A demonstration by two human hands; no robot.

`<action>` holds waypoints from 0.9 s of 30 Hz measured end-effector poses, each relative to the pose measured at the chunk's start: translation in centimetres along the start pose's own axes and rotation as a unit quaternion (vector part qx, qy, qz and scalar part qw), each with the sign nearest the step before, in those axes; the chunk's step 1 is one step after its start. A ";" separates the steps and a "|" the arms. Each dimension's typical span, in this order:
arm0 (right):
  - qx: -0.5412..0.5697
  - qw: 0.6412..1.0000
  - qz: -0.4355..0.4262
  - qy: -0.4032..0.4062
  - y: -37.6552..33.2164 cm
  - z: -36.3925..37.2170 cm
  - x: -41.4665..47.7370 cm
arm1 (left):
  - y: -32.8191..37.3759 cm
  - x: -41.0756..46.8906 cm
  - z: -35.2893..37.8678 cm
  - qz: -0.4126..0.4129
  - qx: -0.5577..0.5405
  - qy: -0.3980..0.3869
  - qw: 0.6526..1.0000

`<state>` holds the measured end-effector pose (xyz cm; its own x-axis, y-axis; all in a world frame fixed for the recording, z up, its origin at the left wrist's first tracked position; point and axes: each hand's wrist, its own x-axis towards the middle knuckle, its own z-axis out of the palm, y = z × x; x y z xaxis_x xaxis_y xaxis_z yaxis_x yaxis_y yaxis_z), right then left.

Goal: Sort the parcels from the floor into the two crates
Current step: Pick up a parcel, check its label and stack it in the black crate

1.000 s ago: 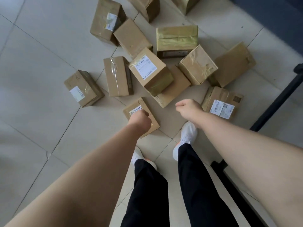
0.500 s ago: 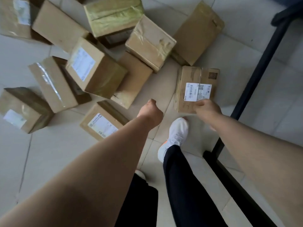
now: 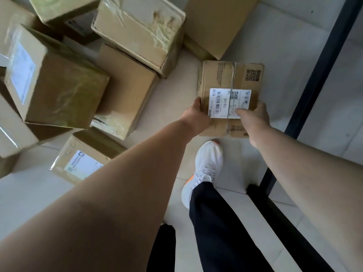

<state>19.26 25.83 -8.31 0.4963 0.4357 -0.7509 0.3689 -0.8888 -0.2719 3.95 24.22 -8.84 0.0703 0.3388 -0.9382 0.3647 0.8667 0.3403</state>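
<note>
Pale floor tiles carry a heap of brown cardboard boxes, with a black frame running down the right side. Just right of the heap is the small parcel. Its white label shows a barcode, the number "536-536", the letters "NA" and a small QR code; the finer print is too small to read. A second QR code is printed on the cardboard at the far right corner. The left hand grips the parcel's left edge. The right hand clasps the right edge, thumb laid across the label. Whether the parcel has left the floor cannot be told. In the heap, a labelled box and a low box bear blurred labels. Half a second ago only the right hand touched the parcel; the left was a fist, clear of it.
</note>
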 end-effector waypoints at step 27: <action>-0.302 0.917 -0.175 -0.194 -0.1 14.3 -30.6 | -23.4 -26.1 -12.5 -0.174 -0.328 0.211 0.904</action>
<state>-7.20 10.54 6.02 -0.0099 0.4913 -0.8709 0.8782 -0.4123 -0.2426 -18.03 -0.34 8.45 -0.3546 -0.0067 -0.9350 -0.3428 0.9313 0.1233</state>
